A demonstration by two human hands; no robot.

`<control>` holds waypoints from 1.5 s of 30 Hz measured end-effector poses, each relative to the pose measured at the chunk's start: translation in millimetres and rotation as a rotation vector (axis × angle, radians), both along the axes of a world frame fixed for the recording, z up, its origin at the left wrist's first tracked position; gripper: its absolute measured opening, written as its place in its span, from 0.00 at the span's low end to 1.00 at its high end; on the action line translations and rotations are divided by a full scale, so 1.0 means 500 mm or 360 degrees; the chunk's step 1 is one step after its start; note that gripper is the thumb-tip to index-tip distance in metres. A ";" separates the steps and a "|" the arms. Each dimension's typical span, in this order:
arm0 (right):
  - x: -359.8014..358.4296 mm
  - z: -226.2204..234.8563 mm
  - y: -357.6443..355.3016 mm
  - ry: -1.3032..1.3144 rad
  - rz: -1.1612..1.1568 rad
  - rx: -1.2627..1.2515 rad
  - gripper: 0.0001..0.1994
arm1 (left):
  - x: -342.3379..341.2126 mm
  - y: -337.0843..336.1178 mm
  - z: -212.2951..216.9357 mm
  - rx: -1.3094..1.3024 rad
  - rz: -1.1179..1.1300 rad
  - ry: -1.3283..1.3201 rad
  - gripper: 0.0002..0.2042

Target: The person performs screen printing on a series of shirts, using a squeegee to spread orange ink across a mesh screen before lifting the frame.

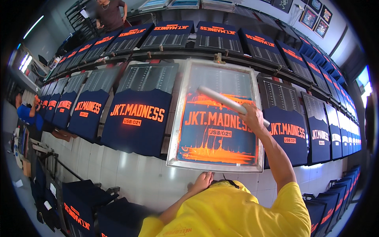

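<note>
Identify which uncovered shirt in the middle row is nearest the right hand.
The orange-printed navy shirt immediately right of the metal-framed screen: the right hand, holding a silver squeegee, is beside its left edge; the other uncovered shirts lie farther off.

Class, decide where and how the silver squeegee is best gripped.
Probably right of its middle, coming from the right: the squeegee is long and narrow, slanting down toward the right in this view, and the right hand is wrapped around it there.
</note>
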State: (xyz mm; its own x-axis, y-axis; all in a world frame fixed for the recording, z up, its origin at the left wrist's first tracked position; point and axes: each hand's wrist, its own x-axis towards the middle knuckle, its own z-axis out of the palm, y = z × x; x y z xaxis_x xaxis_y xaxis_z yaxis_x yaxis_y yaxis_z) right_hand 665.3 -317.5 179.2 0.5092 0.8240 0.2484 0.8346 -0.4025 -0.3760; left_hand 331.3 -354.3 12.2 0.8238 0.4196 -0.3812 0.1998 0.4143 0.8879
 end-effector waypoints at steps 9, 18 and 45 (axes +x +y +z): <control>0.059 -0.028 0.112 -0.0213 0.0160 -0.0237 0.12 | 0.002 0.000 0.017 -0.0117 0.0066 0.0065 0.22; 0.034 -0.050 0.116 -0.0088 0.0262 -0.0379 0.12 | -0.013 -0.003 -0.063 0.0159 -0.0004 0.0113 0.22; -0.016 -0.023 0.137 -0.0080 0.0338 -0.0608 0.12 | -0.014 0.004 -0.038 0.0269 -0.0047 0.0138 0.25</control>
